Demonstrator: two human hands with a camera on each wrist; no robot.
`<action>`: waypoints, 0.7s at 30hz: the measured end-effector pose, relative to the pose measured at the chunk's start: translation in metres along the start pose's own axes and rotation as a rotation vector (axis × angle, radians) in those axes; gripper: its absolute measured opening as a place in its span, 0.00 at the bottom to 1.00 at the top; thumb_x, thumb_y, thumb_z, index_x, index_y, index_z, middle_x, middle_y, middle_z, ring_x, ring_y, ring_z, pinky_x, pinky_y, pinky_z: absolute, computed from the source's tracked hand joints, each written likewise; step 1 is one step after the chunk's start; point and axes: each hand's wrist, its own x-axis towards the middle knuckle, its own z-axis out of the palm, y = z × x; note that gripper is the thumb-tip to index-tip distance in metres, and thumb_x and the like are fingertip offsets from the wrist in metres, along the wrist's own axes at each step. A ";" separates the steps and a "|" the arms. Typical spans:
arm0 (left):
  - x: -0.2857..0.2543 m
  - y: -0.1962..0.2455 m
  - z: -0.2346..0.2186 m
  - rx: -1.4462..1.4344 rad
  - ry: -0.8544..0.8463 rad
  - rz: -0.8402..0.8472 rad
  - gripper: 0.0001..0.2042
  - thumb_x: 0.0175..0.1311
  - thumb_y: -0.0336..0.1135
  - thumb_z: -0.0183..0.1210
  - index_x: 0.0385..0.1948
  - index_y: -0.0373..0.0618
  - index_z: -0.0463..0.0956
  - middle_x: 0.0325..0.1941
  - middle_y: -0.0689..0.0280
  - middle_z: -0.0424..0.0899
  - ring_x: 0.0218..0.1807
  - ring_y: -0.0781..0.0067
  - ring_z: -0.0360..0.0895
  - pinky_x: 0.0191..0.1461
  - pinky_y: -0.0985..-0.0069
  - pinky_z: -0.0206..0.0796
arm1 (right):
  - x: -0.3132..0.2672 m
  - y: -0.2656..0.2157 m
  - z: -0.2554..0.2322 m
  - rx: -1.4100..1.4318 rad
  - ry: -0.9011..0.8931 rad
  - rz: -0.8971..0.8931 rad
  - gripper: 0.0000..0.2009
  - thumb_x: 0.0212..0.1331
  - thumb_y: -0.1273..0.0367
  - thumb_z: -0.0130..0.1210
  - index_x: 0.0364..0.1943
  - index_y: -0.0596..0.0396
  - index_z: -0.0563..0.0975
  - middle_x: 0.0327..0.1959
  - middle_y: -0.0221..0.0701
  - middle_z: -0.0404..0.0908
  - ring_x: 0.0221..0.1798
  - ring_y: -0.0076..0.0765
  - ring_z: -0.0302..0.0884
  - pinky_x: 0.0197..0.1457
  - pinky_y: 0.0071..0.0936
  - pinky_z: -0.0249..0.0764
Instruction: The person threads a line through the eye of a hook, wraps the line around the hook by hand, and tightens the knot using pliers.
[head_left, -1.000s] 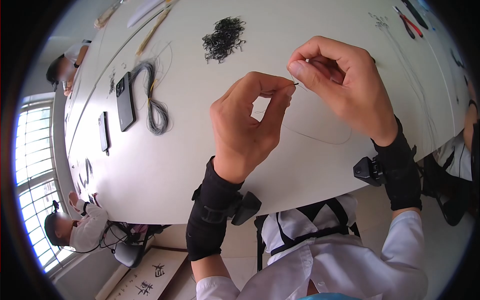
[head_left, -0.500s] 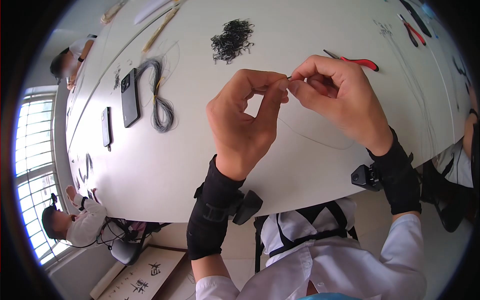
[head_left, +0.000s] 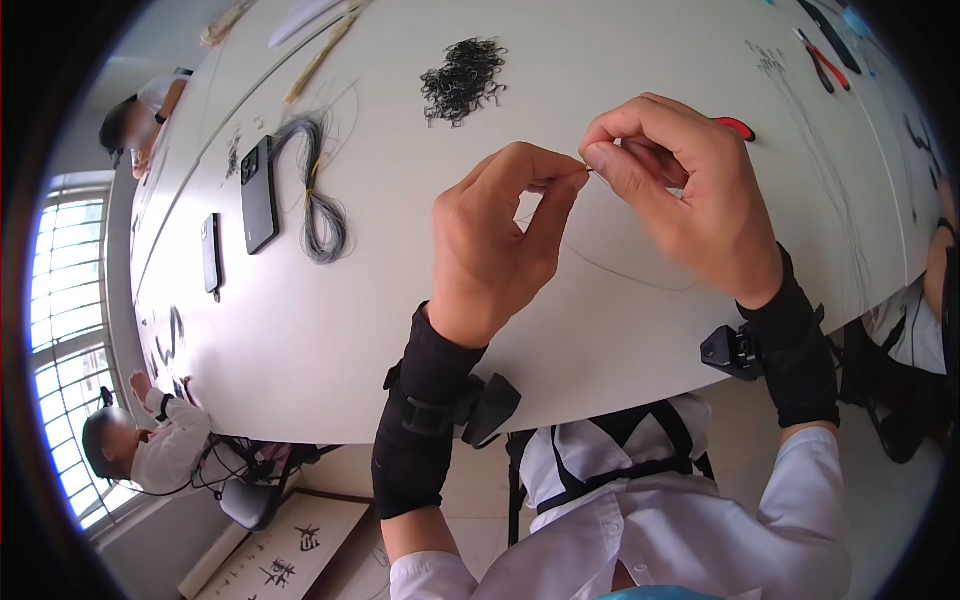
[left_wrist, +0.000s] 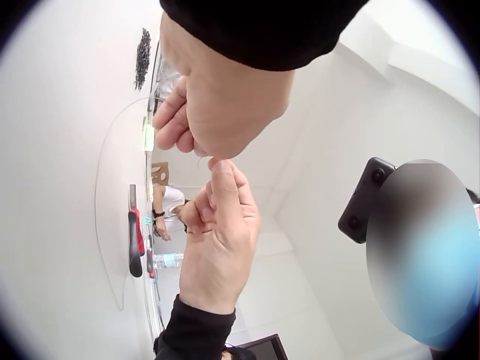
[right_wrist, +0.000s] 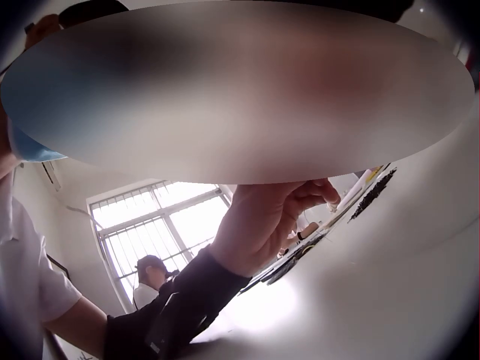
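Observation:
In the head view my left hand [head_left: 500, 235] pinches a small dark piece [head_left: 589, 170] between thumb and forefinger, its tip just showing past them. Close by on the right, my right hand [head_left: 690, 185] has thumb and forefinger pressed together on a thin line, its other fingers curled in. A strand of this line [left_wrist: 199, 160] shows between the hands in the left wrist view. More thin line [head_left: 640, 280] curves below the hands. Red-handled pliers [head_left: 738, 128] lie mostly hidden behind my right hand. The right wrist view shows my left hand [right_wrist: 259, 225], partly covered by a blur.
A pile of small black hook-like pieces [head_left: 465, 82] lies beyond the hands. To the left are a coil of grey line [head_left: 325, 230] and two phones, the larger phone [head_left: 259, 195] nearer. Other pliers [head_left: 822, 70] and long strands [head_left: 815, 150] lie right. Other people sit around the table.
The hands came together at the fingertips half a second ago; now the right hand has shifted slightly up and covers more of the near pliers. The left hand keeps its pinch.

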 end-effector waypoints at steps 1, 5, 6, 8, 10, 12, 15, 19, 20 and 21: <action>-0.001 0.001 0.000 -0.002 -0.016 0.009 0.02 0.66 0.20 0.62 0.37 0.32 0.79 0.35 0.62 0.87 0.35 0.76 0.84 0.44 0.79 0.77 | 0.000 0.001 -0.001 0.043 0.001 0.053 0.04 0.63 0.73 0.63 0.34 0.58 0.80 0.22 0.26 0.73 0.23 0.22 0.64 0.28 0.23 0.62; -0.002 -0.001 0.004 -0.075 0.038 0.029 0.05 0.60 0.20 0.65 0.34 0.38 0.80 0.32 0.62 0.88 0.34 0.70 0.87 0.40 0.77 0.77 | 0.003 0.011 -0.005 0.203 -0.070 0.212 0.07 0.66 0.69 0.62 0.35 0.60 0.81 0.21 0.21 0.71 0.25 0.15 0.62 0.29 0.20 0.60; -0.002 -0.002 0.004 -0.098 0.053 0.033 0.05 0.61 0.20 0.65 0.35 0.38 0.80 0.32 0.62 0.88 0.34 0.71 0.87 0.40 0.77 0.77 | 0.004 0.013 -0.005 0.213 -0.082 0.231 0.08 0.66 0.68 0.62 0.35 0.60 0.82 0.21 0.20 0.70 0.25 0.14 0.62 0.29 0.20 0.60; -0.002 -0.003 0.004 -0.143 0.087 0.042 0.04 0.61 0.20 0.65 0.35 0.37 0.80 0.32 0.62 0.88 0.33 0.72 0.86 0.40 0.78 0.76 | 0.004 0.016 -0.004 0.252 -0.095 0.257 0.08 0.65 0.67 0.62 0.35 0.60 0.82 0.20 0.19 0.70 0.25 0.13 0.62 0.29 0.19 0.60; -0.002 -0.002 0.004 -0.176 0.130 0.021 0.04 0.62 0.20 0.65 0.35 0.37 0.80 0.32 0.63 0.88 0.33 0.74 0.86 0.40 0.79 0.76 | 0.003 0.017 0.000 0.308 -0.096 0.273 0.08 0.65 0.68 0.62 0.35 0.60 0.83 0.20 0.18 0.70 0.25 0.13 0.62 0.28 0.19 0.59; -0.002 0.000 0.002 -0.186 0.145 -0.001 0.03 0.64 0.19 0.63 0.36 0.35 0.78 0.34 0.61 0.87 0.34 0.75 0.85 0.42 0.79 0.77 | 0.002 0.012 0.001 0.297 -0.114 0.282 0.08 0.64 0.68 0.62 0.35 0.60 0.83 0.20 0.18 0.70 0.25 0.12 0.62 0.28 0.19 0.59; -0.001 0.001 0.000 -0.189 0.159 -0.024 0.03 0.67 0.19 0.62 0.37 0.33 0.78 0.35 0.60 0.87 0.36 0.76 0.84 0.44 0.78 0.78 | 0.000 0.000 0.002 0.248 -0.116 0.271 0.06 0.63 0.70 0.62 0.36 0.60 0.83 0.20 0.20 0.70 0.23 0.14 0.61 0.27 0.20 0.59; 0.001 -0.009 0.004 -0.186 0.218 -0.015 0.03 0.64 0.20 0.65 0.35 0.36 0.79 0.31 0.63 0.87 0.33 0.76 0.85 0.39 0.80 0.76 | -0.004 -0.002 0.006 0.071 -0.047 0.084 0.03 0.61 0.73 0.63 0.35 0.58 0.82 0.20 0.25 0.71 0.22 0.19 0.63 0.27 0.21 0.61; 0.001 -0.010 0.003 -0.172 0.214 -0.012 0.03 0.63 0.20 0.65 0.35 0.36 0.79 0.31 0.63 0.87 0.33 0.75 0.85 0.39 0.80 0.76 | -0.003 -0.004 0.006 0.026 -0.029 0.020 0.02 0.61 0.74 0.63 0.35 0.58 0.81 0.20 0.26 0.72 0.22 0.20 0.64 0.27 0.21 0.61; 0.001 -0.010 0.002 -0.137 0.193 -0.014 0.03 0.63 0.21 0.65 0.35 0.36 0.79 0.31 0.62 0.87 0.33 0.75 0.85 0.39 0.79 0.76 | -0.001 -0.005 0.006 -0.018 -0.012 -0.041 0.02 0.60 0.75 0.63 0.34 0.57 0.81 0.21 0.28 0.73 0.22 0.22 0.65 0.27 0.22 0.61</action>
